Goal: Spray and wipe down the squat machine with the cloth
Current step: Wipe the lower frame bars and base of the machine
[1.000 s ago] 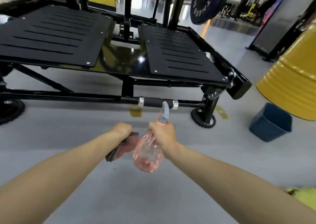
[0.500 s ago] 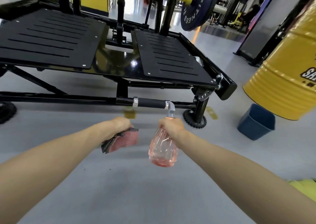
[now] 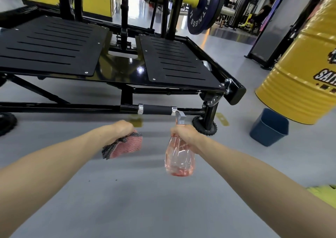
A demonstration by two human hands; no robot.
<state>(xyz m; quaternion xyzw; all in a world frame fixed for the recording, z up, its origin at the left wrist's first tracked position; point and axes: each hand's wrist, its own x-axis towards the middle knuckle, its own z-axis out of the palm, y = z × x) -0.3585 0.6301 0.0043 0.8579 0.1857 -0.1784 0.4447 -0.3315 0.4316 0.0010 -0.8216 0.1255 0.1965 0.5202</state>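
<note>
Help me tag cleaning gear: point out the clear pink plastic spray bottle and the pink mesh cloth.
Clear pink plastic spray bottle (image 3: 179,156): head view, its belly.
Pink mesh cloth (image 3: 131,145): head view, its pink face.

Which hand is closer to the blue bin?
Right. The right hand, gripping the spray bottle, sits left of the blue bin; the left hand, holding the cloth, is farther left.

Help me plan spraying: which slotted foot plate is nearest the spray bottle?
The right foot plate, beside the weight disc: the spray bottle is held before it, not the left plate.
</note>
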